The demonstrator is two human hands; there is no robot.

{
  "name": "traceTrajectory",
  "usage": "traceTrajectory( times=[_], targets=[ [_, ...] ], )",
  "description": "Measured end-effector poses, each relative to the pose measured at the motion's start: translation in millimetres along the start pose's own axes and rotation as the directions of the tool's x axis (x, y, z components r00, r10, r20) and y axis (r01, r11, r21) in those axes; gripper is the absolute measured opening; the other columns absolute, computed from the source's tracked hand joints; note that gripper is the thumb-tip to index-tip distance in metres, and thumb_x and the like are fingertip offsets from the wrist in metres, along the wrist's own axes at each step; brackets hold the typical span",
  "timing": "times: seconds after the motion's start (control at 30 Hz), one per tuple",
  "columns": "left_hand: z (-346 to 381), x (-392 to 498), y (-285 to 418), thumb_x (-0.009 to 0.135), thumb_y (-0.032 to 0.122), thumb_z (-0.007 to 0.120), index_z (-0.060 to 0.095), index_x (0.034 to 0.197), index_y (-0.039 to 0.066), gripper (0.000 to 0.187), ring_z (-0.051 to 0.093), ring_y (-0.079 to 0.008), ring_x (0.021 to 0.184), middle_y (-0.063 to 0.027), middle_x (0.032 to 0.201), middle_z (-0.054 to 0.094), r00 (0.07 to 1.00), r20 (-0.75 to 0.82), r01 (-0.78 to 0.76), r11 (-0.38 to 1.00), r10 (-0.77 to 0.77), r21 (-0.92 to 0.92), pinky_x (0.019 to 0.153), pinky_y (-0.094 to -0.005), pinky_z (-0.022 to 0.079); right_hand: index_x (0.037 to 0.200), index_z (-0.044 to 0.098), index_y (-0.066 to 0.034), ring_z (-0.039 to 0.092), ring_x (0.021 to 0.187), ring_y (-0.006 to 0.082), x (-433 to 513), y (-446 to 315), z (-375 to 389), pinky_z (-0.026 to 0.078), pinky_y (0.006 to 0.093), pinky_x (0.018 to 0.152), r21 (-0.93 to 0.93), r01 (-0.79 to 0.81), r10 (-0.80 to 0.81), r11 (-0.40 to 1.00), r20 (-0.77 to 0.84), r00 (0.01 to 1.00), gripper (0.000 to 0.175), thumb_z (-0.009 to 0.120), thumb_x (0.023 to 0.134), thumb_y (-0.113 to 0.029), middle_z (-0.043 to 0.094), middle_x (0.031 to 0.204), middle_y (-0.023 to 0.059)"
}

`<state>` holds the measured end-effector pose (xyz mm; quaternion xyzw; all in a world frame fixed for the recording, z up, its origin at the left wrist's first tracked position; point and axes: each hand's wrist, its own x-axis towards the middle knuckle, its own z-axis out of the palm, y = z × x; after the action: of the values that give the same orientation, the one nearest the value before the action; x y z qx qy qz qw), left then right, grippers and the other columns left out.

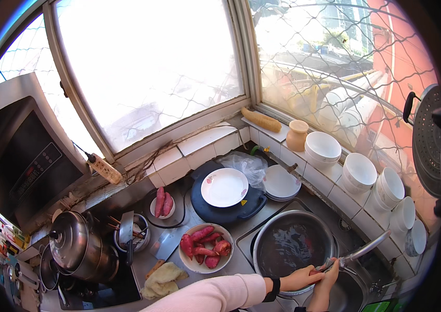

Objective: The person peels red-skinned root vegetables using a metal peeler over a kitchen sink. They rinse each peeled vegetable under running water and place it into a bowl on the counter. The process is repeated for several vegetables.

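My left hand (pixel 297 279), below a pink sleeve and a black wristband, holds one end of a reddish sweet potato (pixel 315 272). Close against it at the right, my right hand (pixel 327 280) is closed on the same root, just below the mouth of the metal faucet (pixel 365 248). Both hands are over the near right rim of a large steel basin (pixel 256 251) that holds water. Left of the basin, a white bowl (pixel 231 262) holds several red sweet potatoes (pixel 202 233). A smaller bowl (pixel 153 211) behind it carries more sweet potatoes (pixel 159 202).
A cleaver (pixel 168 241) and a cloth (pixel 164 279) lie left of the bowl. Further left, a lidded steel pot (pixel 76 241) stands on the stove. A white plate (pixel 224 187) rests on a dark blue lid (pixel 201 210). Stacked bowls (pixel 323 146) line the tiled ledge.
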<state>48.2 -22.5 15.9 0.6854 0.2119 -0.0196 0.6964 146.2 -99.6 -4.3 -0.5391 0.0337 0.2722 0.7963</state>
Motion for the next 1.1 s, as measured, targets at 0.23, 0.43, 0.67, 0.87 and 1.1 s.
traceTrajectory(
  times=[0.23,0.43,0.67,0.87,1.1],
  targets=[
    [-11,2,-7,0.089,0.055,0.046,0.056,0.088,-0.003,0.059,0.053,-0.0154,0.058,-0.0093,0.073,0.058,0.956,-0.22,0.135,0.959,-0.192,-0.25,0.056,-0.0267,0.042,0.125,0.046,-0.0065,0.048,0.102,0.015,-21,24,14,0.037,0.028,0.09,-0.244,0.041,0.009,0.969,0.2,0.98,0.034,0.037,0.098,-0.026,0.05,0.113,0.0045],
    [0,-8,-18,0.09,0.062,0.031,0.062,0.09,-0.004,0.073,0.06,-0.0339,0.092,-0.0217,0.095,0.063,0.992,-0.125,0.008,0.999,-0.002,0.046,0.082,-0.0356,0.042,0.083,0.049,-0.0083,0.044,0.071,0.0096,-8,20,7,0.037,0.0251,0.067,-0.29,0.245,-0.242,0.925,0.048,0.969,0.031,0.041,0.097,-0.035,0.044,0.076,-0.0008],
    [-1,2,-23,0.091,0.064,0.023,0.054,0.068,0.007,0.069,0.041,-0.0153,0.043,-0.003,0.055,0.049,0.951,0.148,0.31,0.844,-0.272,-0.437,0.044,-0.0272,0.032,0.096,0.052,-0.0093,0.05,0.075,0.0126,-12,5,5,0.04,0.0251,0.073,0.274,-0.13,0.157,0.953,-0.079,0.984,0.031,0.048,0.094,-0.04,0.05,0.082,-0.0007],
    [-5,12,-45,0.092,0.062,0.02,0.051,0.068,0.009,0.065,0.029,-0.0116,0.035,0.0012,0.048,0.04,0.898,0.027,0.396,0.782,-0.439,-0.482,0.035,-0.0256,0.022,0.097,0.053,-0.0041,0.051,0.081,0.0158,-34,17,21,0.041,0.0273,0.077,-0.452,0.437,-0.371,0.778,0.23,0.9,0.027,0.039,0.097,-0.027,0.055,0.088,0.0037],
    [21,0,-35,0.091,0.059,0.032,0.043,0.12,-0.007,0.072,0.053,-0.0339,0.111,-0.0295,0.115,0.053,0.984,-0.158,0.081,0.996,-0.085,-0.027,0.088,-0.0356,0.041,0.069,0.043,-0.0079,0.044,0.052,0.0136,-1,14,11,0.039,0.0267,0.053,-0.108,0.192,-0.193,0.975,0.001,0.981,0.044,0.041,0.096,-0.043,0.044,0.058,0.0032]
  ],
)
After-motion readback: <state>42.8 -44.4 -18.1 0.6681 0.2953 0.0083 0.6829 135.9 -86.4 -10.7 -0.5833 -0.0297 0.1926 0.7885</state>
